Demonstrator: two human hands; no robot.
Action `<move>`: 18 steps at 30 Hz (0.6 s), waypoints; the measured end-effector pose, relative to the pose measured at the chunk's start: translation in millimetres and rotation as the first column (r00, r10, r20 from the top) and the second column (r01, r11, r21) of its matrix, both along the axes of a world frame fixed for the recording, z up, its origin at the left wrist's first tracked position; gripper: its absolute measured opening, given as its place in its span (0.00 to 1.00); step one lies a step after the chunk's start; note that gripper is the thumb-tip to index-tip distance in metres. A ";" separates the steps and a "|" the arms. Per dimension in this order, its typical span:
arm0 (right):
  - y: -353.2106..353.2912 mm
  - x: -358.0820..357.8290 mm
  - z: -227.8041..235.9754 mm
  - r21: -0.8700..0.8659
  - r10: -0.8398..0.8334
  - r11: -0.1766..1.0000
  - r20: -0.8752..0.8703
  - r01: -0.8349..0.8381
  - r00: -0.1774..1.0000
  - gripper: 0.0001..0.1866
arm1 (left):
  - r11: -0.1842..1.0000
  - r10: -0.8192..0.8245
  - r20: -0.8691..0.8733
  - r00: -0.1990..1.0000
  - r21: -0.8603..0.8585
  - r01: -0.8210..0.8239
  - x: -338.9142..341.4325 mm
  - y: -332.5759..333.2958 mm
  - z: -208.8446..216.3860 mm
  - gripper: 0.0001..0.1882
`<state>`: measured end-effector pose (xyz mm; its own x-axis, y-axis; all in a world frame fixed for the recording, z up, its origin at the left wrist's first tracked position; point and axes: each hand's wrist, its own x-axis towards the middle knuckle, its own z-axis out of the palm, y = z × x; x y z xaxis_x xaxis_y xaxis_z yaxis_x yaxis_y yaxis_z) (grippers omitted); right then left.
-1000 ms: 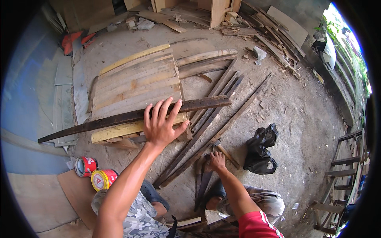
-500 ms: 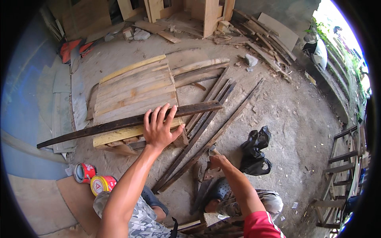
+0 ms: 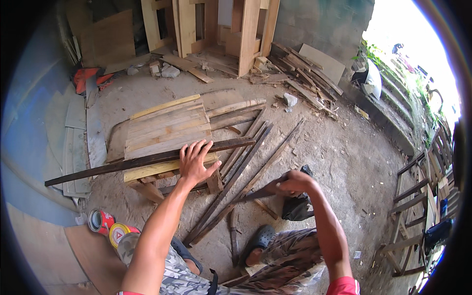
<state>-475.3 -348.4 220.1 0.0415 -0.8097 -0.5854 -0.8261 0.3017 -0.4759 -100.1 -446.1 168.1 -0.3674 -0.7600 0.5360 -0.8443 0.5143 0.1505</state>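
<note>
Resting the left hand (image 3: 194,164), spread wide, on a dark wooden beam (image 3: 147,160) lying across the near part of a slatted wooden platform (image 3: 167,128) — and gripping a saw (image 3: 260,192) in the blurred right hand (image 3: 297,183). Working over a dusty floor (image 3: 354,172) littered with chips, beside loose planks (image 3: 278,151) and a black bag (image 3: 297,209).

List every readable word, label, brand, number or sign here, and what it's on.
Red can: pale side markings, too small to read reliably.
Yellow-rimmed can: red triangle mark on its round end; any lettering too small.
Saw in right hand: blurred, none legible.
Dark plank under left hand: none visible.
</note>
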 end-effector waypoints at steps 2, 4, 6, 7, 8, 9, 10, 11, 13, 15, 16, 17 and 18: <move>21.5 -8.2 36.6 -0.146 -0.251 0.948 0.212 0.284 0.945 0.13 | 0.996 0.019 -0.011 1.000 0.084 -0.018 -0.1 1.5 6.5 0.40; 28.8 -11.9 38.2 -0.168 -0.382 0.842 0.485 0.512 0.787 0.11 | 0.993 0.036 -0.027 0.999 0.113 -0.033 5.6 -1.2 10.0 0.38; 35.0 -16.7 40.0 -0.156 -0.401 0.754 0.660 0.638 0.635 0.09 | 0.978 0.057 -0.073 0.996 0.206 -0.041 -2.0 -2.1 13.8 0.37; 33.0 -16.7 40.3 -0.208 -0.395 0.709 0.673 0.673 0.625 0.09 | 0.967 0.069 -0.095 0.993 0.251 -0.044 -5.9 -4.1 16.6 0.37; 30.1 -7.7 41.7 -0.254 -0.388 0.663 0.687 0.704 0.614 0.09 | 0.976 0.076 -0.149 0.986 0.212 -0.043 -8.4 -6.6 14.8 0.33; 27.9 -0.4 41.8 -0.295 -0.386 0.612 0.698 0.734 0.603 0.09 | 0.961 0.098 -0.154 0.983 0.273 -0.053 -14.3 -6.2 21.4 0.32; 28.4 4.5 42.8 -0.334 -0.373 0.598 0.689 0.729 0.622 0.11 | 0.941 0.118 -0.158 0.980 0.332 -0.059 -20.7 -7.4 28.8 0.30; 28.3 7.5 41.9 -0.391 -0.381 0.583 0.642 0.712 0.665 0.11 | 0.918 0.140 -0.159 0.977 0.390 -0.068 -26.5 -7.5 36.0 0.29; 29.1 22.4 45.9 -0.435 -0.399 0.584 0.582 0.686 0.708 0.14 | 0.944 0.169 -0.071 0.983 0.297 -0.141 -31.4 -7.8 42.1 0.24; 34.0 34.4 44.9 -0.425 -0.422 0.558 0.594 0.712 0.685 0.18 | 0.934 0.181 0.093 0.979 0.295 -0.201 -39.9 -9.9 56.7 0.22; 36.8 37.3 36.1 -0.479 -0.421 0.541 0.557 0.691 0.716 0.19 | 0.943 0.134 0.130 0.982 0.287 -0.167 -43.3 -13.9 62.0 0.20; 35.9 41.2 31.7 -0.550 -0.390 0.532 0.516 0.644 0.763 0.20 | 0.967 0.034 0.063 0.997 0.251 -0.048 -43.1 -22.5 59.0 0.20; 40.1 43.2 28.0 -0.539 -0.386 0.546 0.519 0.642 0.763 0.20 | 0.976 -0.069 0.001 0.998 0.208 0.068 -40.9 -31.0 55.5 0.20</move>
